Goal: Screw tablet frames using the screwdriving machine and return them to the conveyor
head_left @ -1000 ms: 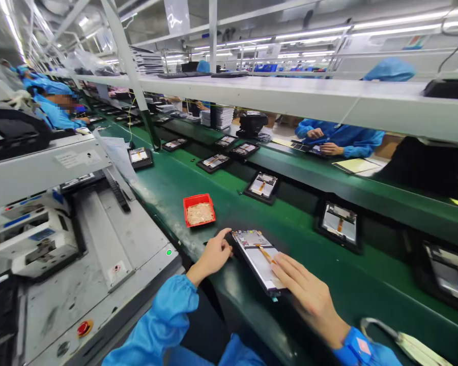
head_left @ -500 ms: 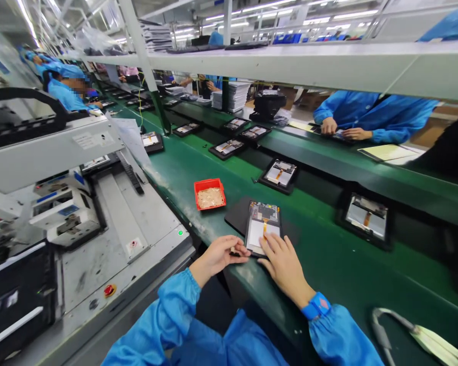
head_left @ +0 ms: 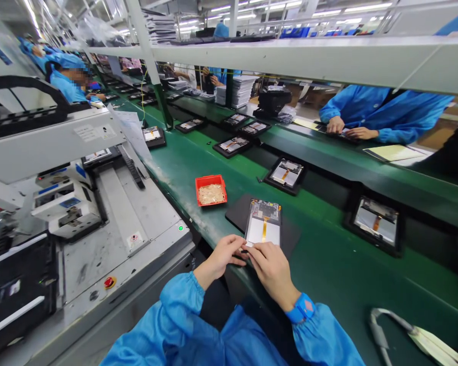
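Note:
An opened tablet (head_left: 265,226), with its circuit board, orange flex cable and white panel showing, lies on a black mat (head_left: 236,212) at the edge of the green bench. At its lower left corner, my left hand (head_left: 226,254) is closed in a pinch. My right hand (head_left: 270,267), a blue band on its wrist, lies across the near edge with fingers bent and tips meeting the left ones. Something small and dark shows between the fingertips, too small to name. The fingers cover the tablet's near edge.
A red tray (head_left: 210,195) of pale small pieces stands beyond the mat. Several opened tablets in black holders, one holder (head_left: 376,223) to the right, line the conveyor. A grey machine (head_left: 137,254) stands at left. A co-worker's hands (head_left: 336,125) work across the line.
My right hand has moved off the white panel, down and left to the near edge, its spread fingers now bent in beside my left hand. The conveyor tablets appear shifted slightly right.

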Demonstrator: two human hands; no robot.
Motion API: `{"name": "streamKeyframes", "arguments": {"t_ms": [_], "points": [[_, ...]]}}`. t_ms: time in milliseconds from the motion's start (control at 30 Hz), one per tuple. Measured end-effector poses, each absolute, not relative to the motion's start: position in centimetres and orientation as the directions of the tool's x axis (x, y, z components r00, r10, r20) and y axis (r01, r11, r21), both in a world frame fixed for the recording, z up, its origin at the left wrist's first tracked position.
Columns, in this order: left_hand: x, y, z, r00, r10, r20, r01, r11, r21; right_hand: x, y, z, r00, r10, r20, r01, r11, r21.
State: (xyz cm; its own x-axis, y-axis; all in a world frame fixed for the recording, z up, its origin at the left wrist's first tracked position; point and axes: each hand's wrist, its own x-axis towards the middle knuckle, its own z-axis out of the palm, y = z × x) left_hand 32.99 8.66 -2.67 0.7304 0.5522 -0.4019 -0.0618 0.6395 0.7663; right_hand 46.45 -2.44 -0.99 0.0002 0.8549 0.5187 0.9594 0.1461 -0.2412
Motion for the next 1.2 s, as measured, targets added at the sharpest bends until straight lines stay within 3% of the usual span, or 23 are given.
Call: {"name": "streamKeyframes", "arguments": {"t_ms": [100,200,300,400,533,667,767,933,1033,1200], "points": [[32.5,8.6,-2.6,0.747,0.527,-0.405,0.047,0.566,0.823,47.1,-2.7,-1.0,-0.005,0.852,0.524,0.939,0.184,-0.290],[32.7,8.3,-2.4,0.703,0.618,-0.352,-0.035,0.524,0.851,46.9,-2.8,-1.1,0.267,0.856,0.443,0.769,0.087,-0.633],[33.4,7.8,-2.1,0.669,0.696,-0.261,-0.079,0.416,0.906,46.3,-2.4,-1.3,0.518,0.850,0.097,0.327,-0.091,-0.941],[33.8,7.4,-1.9,0.655,0.728,-0.203,-0.061,0.318,0.946,45.8,-2.0,-1.4,0.516,0.845,-0.139,-0.009,-0.157,-0.988],[33.7,6.8,-1.6,0.582,0.811,-0.066,0.009,0.074,0.997,45.4,-2.0,-1.8,0.536,0.823,-0.189,-0.161,-0.120,-0.980],[33.0,6.3,-0.8,0.609,0.779,0.151,0.132,-0.287,0.949,45.6,-2.4,-2.3,0.550,0.829,-0.102,-0.061,-0.082,-0.995],[32.8,6.2,-0.5,0.663,0.732,0.158,0.178,-0.359,0.916,45.7,-2.9,-2.4,0.555,0.831,0.031,0.156,-0.068,-0.985],[32.7,6.5,-0.4,0.702,0.703,0.116,0.230,-0.377,0.897,45.8,-3.5,-2.4,0.470,0.823,0.319,0.536,0.021,-0.844],[32.7,6.5,-0.3,0.707,0.697,0.120,0.220,-0.378,0.899,45.9,-3.5,-2.3,0.434,0.835,0.338,0.575,0.032,-0.818],[32.7,6.6,-0.4,0.698,0.709,0.098,0.228,-0.350,0.909,46.1,-3.3,-2.3,0.462,0.852,0.248,0.515,-0.030,-0.857]]}}
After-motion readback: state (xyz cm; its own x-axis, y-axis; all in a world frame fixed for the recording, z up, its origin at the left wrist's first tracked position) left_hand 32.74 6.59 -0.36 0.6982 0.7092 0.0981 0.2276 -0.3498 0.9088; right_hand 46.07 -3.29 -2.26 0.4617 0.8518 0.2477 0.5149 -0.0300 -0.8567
